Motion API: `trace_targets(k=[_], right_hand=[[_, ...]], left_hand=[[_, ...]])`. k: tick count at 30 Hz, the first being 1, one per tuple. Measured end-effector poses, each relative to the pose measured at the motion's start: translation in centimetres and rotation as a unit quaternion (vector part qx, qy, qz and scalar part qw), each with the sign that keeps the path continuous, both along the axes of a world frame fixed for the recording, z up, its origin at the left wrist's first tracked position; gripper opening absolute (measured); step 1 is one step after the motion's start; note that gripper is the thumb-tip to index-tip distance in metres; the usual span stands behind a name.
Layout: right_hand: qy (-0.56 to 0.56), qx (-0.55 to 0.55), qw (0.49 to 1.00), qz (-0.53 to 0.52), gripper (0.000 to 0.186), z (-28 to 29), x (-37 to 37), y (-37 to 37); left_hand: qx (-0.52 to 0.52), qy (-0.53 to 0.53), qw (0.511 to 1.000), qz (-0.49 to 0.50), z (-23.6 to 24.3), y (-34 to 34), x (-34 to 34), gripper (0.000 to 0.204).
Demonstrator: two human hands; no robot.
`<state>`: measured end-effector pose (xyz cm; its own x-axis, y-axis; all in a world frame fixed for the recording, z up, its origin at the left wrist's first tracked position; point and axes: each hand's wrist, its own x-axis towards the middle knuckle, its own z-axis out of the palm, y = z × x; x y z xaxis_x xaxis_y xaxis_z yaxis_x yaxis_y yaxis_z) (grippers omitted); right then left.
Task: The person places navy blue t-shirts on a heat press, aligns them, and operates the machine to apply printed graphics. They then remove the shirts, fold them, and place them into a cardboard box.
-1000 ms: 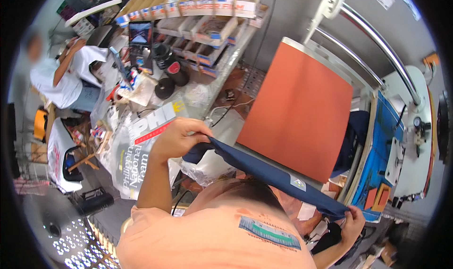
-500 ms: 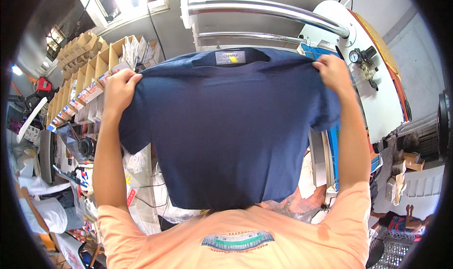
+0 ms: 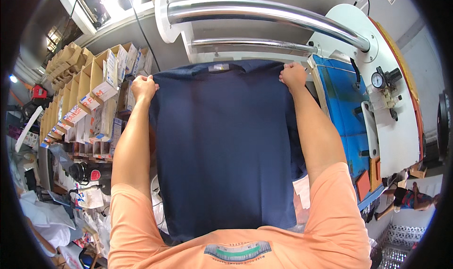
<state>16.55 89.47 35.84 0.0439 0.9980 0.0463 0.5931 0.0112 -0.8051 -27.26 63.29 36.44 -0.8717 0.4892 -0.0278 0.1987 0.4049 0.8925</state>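
Note:
A navy blue T-shirt (image 3: 222,146) hangs spread out in front of me, its collar with a small pale label at the far end. My left hand (image 3: 145,88) is closed on the shirt's left shoulder. On the opposite shoulder, my right hand (image 3: 293,75) pinches the cloth with fingers pressed together. Both arms reach forward, and the fabric is fairly taut between the hands. The lower hem comes down close to my own orange shirt.
Beyond the shirt run thick chrome bars (image 3: 264,12) of a white machine. Its blue panel (image 3: 342,108) and a pressure gauge (image 3: 377,80) stand to the right. Cardboard compartments (image 3: 85,87) fill the left. Another person (image 3: 413,198) appears at the far right.
My hands have come closer together, the right one moving left and the left one slightly right. The shirt is narrower and hangs lower, and the view has shifted, showing more of the blue panel.

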Motion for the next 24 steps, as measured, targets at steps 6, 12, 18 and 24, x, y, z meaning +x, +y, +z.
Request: trace_targets(k=[6, 12, 18, 24], right_hand=[[-0.114, 0.101, 0.955, 0.255, 0.063, 0.9, -4.2, -10.2], [-0.298, 0.135, 0.892, 0.312, 0.068, 0.5, 8.0, -32.9], [-0.115, -0.150, 0.980, 0.067, 0.062, -3.1, 17.5, -44.9], [0.140, -0.256, 0.956, -0.017, 0.034, -6.7, 24.9, -43.1]], left_hand=[[0.076, 0.145, 0.964, -0.211, -3.3, -4.0, 3.4, 0.054], [-0.091, 0.306, 0.894, -0.313, -1.6, -24.5, 18.9, 0.048], [-0.031, -0.164, 0.981, -0.097, -5.2, -39.1, 22.3, 0.038], [-0.099, -0.258, 0.944, -0.180, -2.9, -42.9, 19.4, 0.017]])
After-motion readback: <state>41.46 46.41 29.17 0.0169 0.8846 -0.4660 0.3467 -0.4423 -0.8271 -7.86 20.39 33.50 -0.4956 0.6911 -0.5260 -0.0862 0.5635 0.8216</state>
